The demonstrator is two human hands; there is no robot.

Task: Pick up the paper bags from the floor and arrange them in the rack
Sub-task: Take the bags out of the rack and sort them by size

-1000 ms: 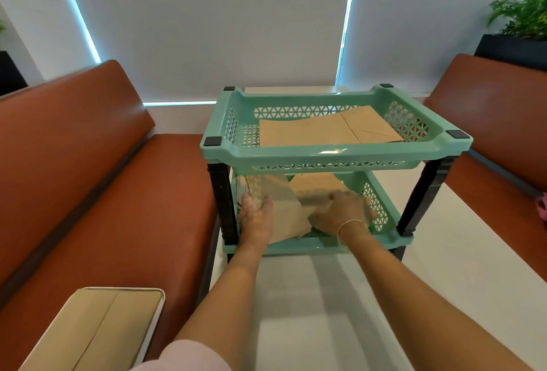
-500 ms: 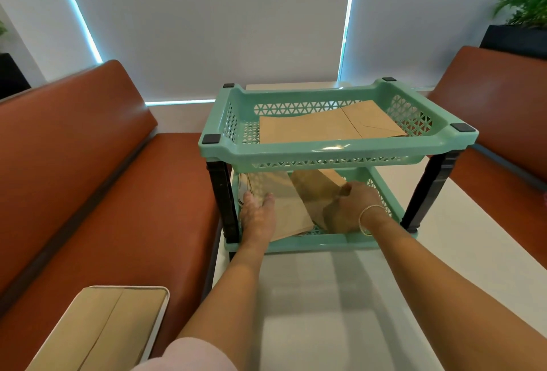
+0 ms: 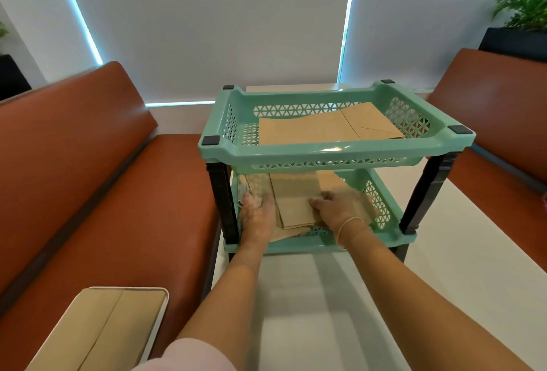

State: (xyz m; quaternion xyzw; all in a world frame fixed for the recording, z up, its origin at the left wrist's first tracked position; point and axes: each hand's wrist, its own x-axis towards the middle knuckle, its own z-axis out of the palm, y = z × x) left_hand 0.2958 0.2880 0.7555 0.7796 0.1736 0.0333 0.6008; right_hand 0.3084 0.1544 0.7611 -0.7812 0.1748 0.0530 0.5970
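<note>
I see a mint-green rack (image 3: 334, 157) with two tiers and black legs standing on a pale table (image 3: 296, 305) between two brown benches. Both of my hands reach into the lower tier. My left hand (image 3: 257, 216) lies flat on the left part of the stack of paper bags (image 3: 296, 202) there, fingers straight and pressing down on the paper near the left black leg (image 3: 222, 202). My right hand (image 3: 337, 207) sits on the right side of the same stack — its fingers are bent at the edge of the top bag and seem to pinch it, though I cannot see the fingertips clearly. A thin band (image 3: 349, 224) circles that wrist.

The bags in the lower tier lie flat, overlapping one another, their near ends reaching the front rim of the tier. In the upper tier more flat bags (image 3: 325, 126) lie side by side, covering most of its floor.

On the left bench (image 3: 103, 193) near me sits a white tray (image 3: 161, 308) with another brown bag (image 3: 103, 329) lying in it. Behind the right bench (image 3: 497, 110) a green plant (image 3: 527, 6) stands in a dark planter — grey blinds (image 3: 207, 21) cover the windows behind the rack.
</note>
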